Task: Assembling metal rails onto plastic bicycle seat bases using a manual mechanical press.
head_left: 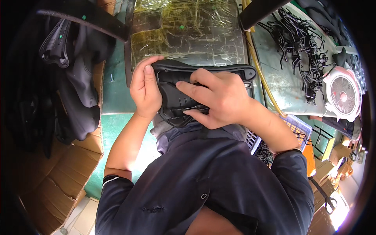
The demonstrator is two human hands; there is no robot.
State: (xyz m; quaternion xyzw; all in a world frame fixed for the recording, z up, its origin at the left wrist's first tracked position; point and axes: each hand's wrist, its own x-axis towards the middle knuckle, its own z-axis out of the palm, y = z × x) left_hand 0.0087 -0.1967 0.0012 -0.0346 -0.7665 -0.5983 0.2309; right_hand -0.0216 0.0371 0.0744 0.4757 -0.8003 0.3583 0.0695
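Observation:
A black bicycle saddle (pixel 169 94) lies underside up in front of me, near the edge of the bench and against my lap. My left hand (pixel 145 88) wraps round its wide left end, thumb along the rim and fingers behind. Inside the hollow underside, my right hand (pixel 221 96) grips with bent fingers, the index finger pressing near the middle and the thumb beside a thin shiny metal rod (pixel 192 108). The saddle's narrow nose (pixel 247 72) points right, partly behind that hand. What lies under the right palm is hidden.
On the left stands a cardboard box (pixel 58 184) with several black saddles (pixel 80 98). A tape-covered board (pixel 188 39) lies beyond my hands, between dark metal bars (pixel 270 11). To the right are tangled black parts (pixel 303 51), a yellow hose (pixel 260 74), a fan (pixel 343 94) and a blue basket (pixel 297 124).

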